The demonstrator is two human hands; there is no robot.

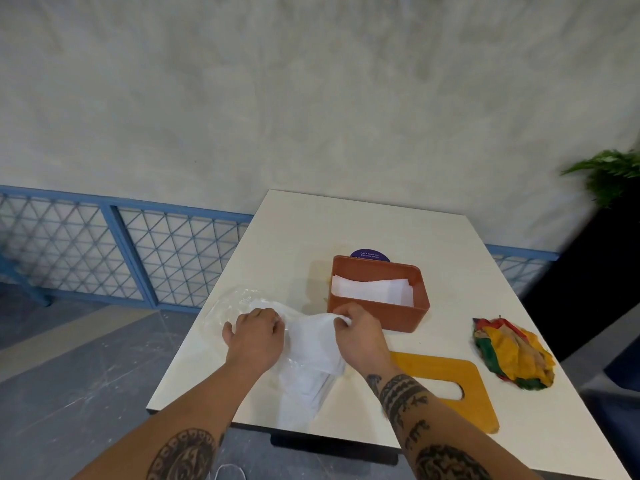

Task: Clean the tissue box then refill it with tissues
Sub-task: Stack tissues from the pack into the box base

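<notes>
Gripped clear-wrapped tissue pack [308,358] at top with left hand [254,336] and right hand [360,336], on white table [346,223]. Saw open orange tissue box [398,318] just behind hands, white tissues [372,289] inside; wooden lid [446,372] flat beside right forearm; crumpled multicoloured cloth [512,355] farther right.

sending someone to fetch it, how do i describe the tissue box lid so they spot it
On the white table, look just nearer than the open orange tissue box. The lid lies flat there, left of the crumpled multicoloured cloth: a yellow wooden board with one oval slot.
</notes>
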